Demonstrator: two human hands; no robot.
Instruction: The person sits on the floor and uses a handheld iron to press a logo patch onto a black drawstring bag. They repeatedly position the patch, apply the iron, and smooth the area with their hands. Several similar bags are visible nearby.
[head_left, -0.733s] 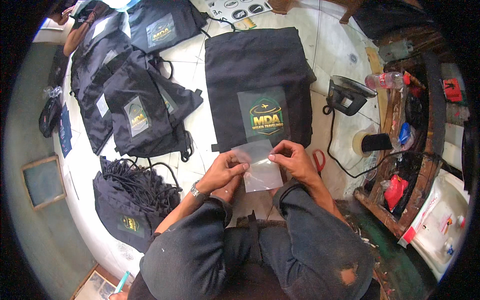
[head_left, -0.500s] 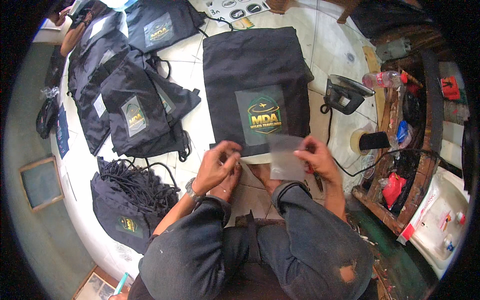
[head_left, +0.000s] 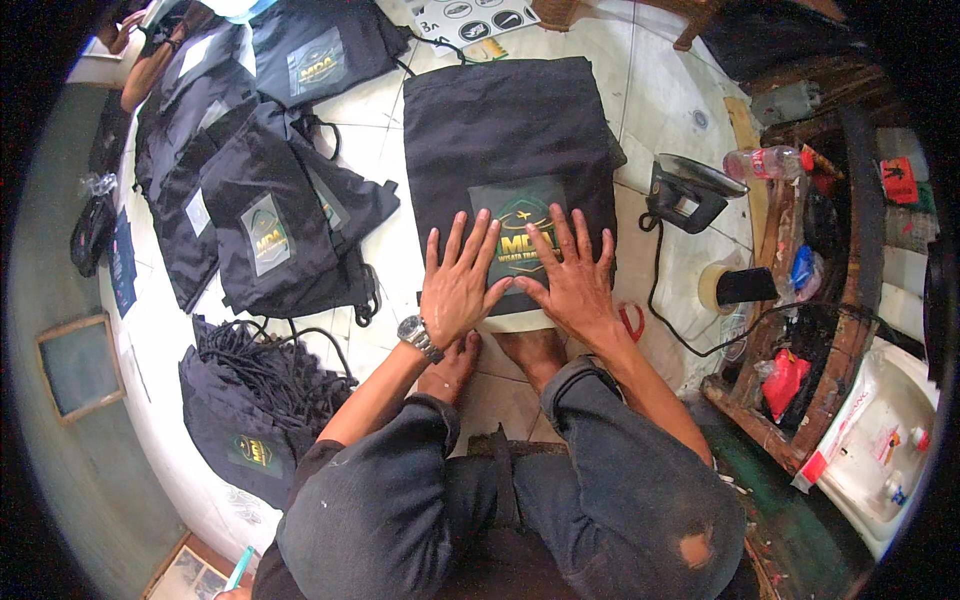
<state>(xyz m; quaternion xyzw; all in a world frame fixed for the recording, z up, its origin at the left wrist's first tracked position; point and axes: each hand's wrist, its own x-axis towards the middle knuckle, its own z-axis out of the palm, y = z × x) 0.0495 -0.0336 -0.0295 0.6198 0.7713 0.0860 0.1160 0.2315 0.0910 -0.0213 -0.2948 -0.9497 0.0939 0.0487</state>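
A black drawstring bag (head_left: 510, 125) lies flat in front of me. Near its lower edge is a clear film patch (head_left: 487, 200) with a gold and green emblem (head_left: 525, 212). My left hand (head_left: 458, 285) rests palm down on the left part of the patch and the cloth beside it, fingers spread. Spread the same way, my right hand (head_left: 575, 285) lies over the right part, its thumb close to the left thumb. Neither hand grips anything. The hands cover part of the emblem's lower half.
More black bags (head_left: 265, 200) with similar patches lie overlapped at the left. Nearer is a bag pile (head_left: 265, 400) with bunched cords. At the right are a clothes iron (head_left: 690, 190), its cable, a tape roll (head_left: 713, 288) and a bottle (head_left: 765, 162). Another person's arm (head_left: 150, 75) shows far left.
My hands have moved forward from the bag's near edge and now lie flat on it. The clear sheet that my right hand pinched is no longer seen in it.
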